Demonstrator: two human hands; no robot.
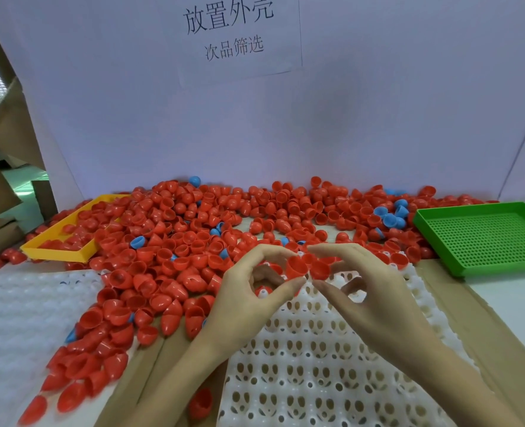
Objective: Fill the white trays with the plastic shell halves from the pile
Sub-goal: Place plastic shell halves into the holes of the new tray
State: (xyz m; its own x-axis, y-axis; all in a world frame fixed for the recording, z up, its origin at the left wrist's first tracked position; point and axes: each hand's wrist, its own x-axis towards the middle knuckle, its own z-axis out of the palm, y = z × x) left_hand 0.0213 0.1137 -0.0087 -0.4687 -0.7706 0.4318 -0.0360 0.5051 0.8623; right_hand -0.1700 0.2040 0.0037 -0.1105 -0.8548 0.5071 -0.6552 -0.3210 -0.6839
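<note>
A big pile of red shell halves [178,229], with a few blue ones [390,217] mixed in, covers the table's far side. A white tray [316,365] with rows of sockets lies in front of me, under both hands. My left hand [249,291] pinches a red shell half [296,266] between index finger and thumb over the tray's far part. Just right of it, my right hand [369,291] pinches another red shell half [320,270] the same way. A few red shells [399,261] sit along the tray's far edge.
A second white tray [15,318] lies at the left, with shells spilling onto it. A yellow tray [58,252] sits at the far left, half buried in shells, and a green perforated tray [486,238] at the far right. Brown cardboard [486,334] lies underneath. A white board closes the back.
</note>
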